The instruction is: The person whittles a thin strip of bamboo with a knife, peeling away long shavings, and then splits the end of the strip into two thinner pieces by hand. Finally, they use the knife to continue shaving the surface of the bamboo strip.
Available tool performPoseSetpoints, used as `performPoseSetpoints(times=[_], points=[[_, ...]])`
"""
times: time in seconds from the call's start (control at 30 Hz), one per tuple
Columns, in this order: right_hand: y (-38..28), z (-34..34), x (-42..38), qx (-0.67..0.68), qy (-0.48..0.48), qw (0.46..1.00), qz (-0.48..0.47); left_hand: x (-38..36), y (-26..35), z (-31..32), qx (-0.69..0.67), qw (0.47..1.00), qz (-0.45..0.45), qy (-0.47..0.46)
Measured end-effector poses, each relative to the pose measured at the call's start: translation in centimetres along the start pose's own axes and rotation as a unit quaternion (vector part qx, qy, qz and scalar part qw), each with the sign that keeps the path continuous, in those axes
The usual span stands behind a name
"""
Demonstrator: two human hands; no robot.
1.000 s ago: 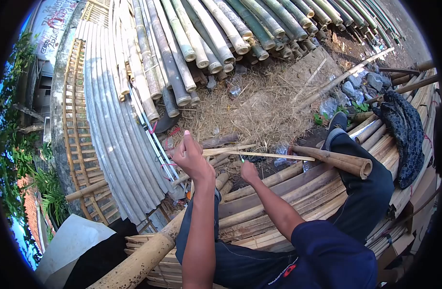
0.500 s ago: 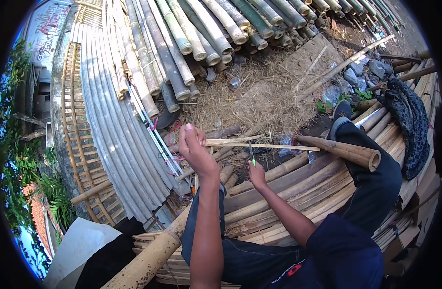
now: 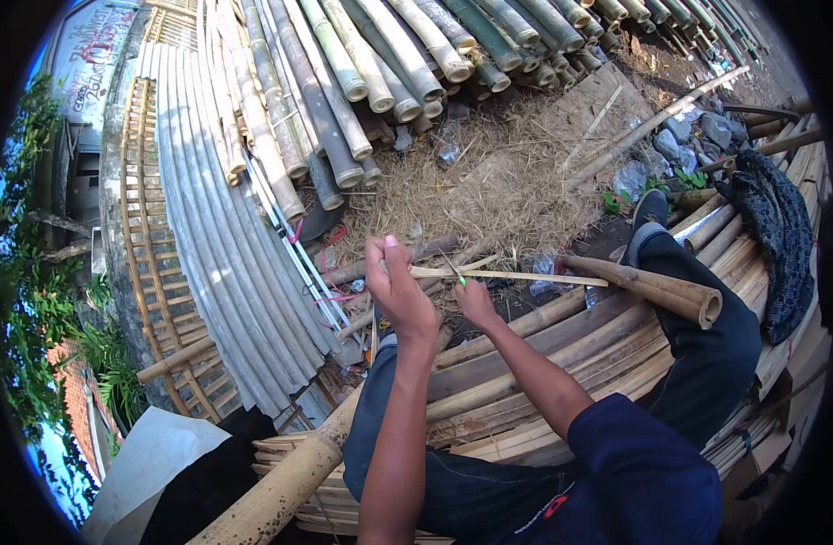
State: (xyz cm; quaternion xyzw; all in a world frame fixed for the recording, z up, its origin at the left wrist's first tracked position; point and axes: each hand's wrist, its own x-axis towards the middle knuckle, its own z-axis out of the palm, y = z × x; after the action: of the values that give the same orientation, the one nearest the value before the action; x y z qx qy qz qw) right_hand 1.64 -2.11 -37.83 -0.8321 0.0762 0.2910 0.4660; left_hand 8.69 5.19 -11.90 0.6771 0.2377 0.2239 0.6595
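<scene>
My left hand [image 3: 400,289] is closed around the near end of a pale bamboo strip [image 3: 534,276], which stretches to the right. In my right hand [image 3: 476,303] is a knife [image 3: 454,271] with a bright green handle; its thin blade rises up and left and meets the strip near where it splits or crosses another piece. The strip's far end lies near a thick bamboo piece [image 3: 657,286] resting by my thigh. Whether the blade is inside the strip or only against it, I cannot tell.
Stacked bamboo poles [image 3: 407,64] fill the top. Corrugated sheets [image 3: 226,245] and a bamboo lattice [image 3: 148,254] stand at the left. Split bamboo [image 3: 561,381] lies beneath my legs. A thick pole [image 3: 280,486] slants at lower left. A dark patterned cloth [image 3: 775,236] and stones [image 3: 689,136] are at right.
My left hand has shifted right. My right hand has moved up and left, closer to it, and the knife blade now tilts further left.
</scene>
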Motion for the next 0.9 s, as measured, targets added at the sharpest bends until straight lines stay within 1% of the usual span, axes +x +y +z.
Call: performPoseSetpoints(times=[0.03,0.07,0.1,0.13,0.17,0.27,0.3,0.37,0.4,0.47,0.5,0.57,0.6,0.67,0.7,0.77,0.83,0.9], points=[[-0.4,0.5,0.1,0.003,0.017,1.0,0.008,0.5,0.0,-0.1,0.001,1.0,0.001,-0.001],[-0.3,0.6,0.6,0.02,0.02,1.0,-0.007,1.0,0.0,-0.7,-0.03,0.999,0.005,0.016],[-0.1,0.6,1.1,0.011,-0.009,1.0,-0.007,1.2,0.2,-1.4,-0.06,0.998,0.006,0.032],[-0.9,0.1,0.5,0.025,-0.012,0.999,-0.041,1.5,0.2,-1.8,-0.065,0.995,-0.01,0.079],[-1.8,-0.5,-0.1,0.038,-0.013,0.996,-0.078,1.8,0.3,-2.0,-0.069,0.995,-0.008,0.076],[-3.1,-1.4,-2.1,0.02,0.004,0.996,-0.082,2.1,0.1,-2.5,-0.092,0.988,-0.034,0.117],[-1.8,-0.9,-2.3,0.018,-0.002,0.997,-0.08,1.7,0.0,-2.3,-0.09,0.988,-0.037,0.122],[3.2,0.2,-0.9,-0.138,-0.024,0.99,0.021,1.1,0.2,-1.1,0.051,0.99,-0.024,0.133],[5.0,0.4,0.3,-0.134,-0.018,0.991,0.019,1.1,0.9,-0.7,-0.006,0.993,-0.039,0.112],[7.5,1.6,1.3,-0.146,-0.028,0.983,0.104,1.4,0.9,-0.4,-0.016,0.994,-0.028,0.102],[6.7,1.0,1.0,-0.111,-0.03,0.989,0.093,1.2,0.8,-0.5,-0.027,0.995,-0.026,0.097],[4.1,0.2,0.0,-0.001,-0.002,1.0,0.012,1.5,0.9,-0.5,-0.031,0.994,-0.024,0.102],[2.5,-0.2,-0.6,-0.005,-0.005,1.0,0.01,1.5,0.9,-0.5,-0.035,0.994,-0.025,0.1],[-0.7,-0.7,-2.3,0.094,-0.011,0.992,-0.086,1.4,0.8,-0.7,-0.037,0.994,-0.029,0.102],[-1.9,-0.8,-3.0,0.092,-0.014,0.992,-0.085,1.4,0.8,-0.7,-0.038,0.995,-0.024,0.093],[-3.6,-0.8,-4.1,0.122,-0.005,0.985,-0.121,1.4,0.7,-0.8,-0.041,0.995,-0.019,0.084],[-4.3,-0.7,-4.4,0.128,-0.003,0.984,-0.123,1.5,0.6,-1.1,-0.053,0.995,-0.023,0.087],[-4.7,-1.0,-4.7,0.141,-0.006,0.979,-0.147,1.6,0.6,-1.1,-0.06,0.994,-0.025,0.089]])
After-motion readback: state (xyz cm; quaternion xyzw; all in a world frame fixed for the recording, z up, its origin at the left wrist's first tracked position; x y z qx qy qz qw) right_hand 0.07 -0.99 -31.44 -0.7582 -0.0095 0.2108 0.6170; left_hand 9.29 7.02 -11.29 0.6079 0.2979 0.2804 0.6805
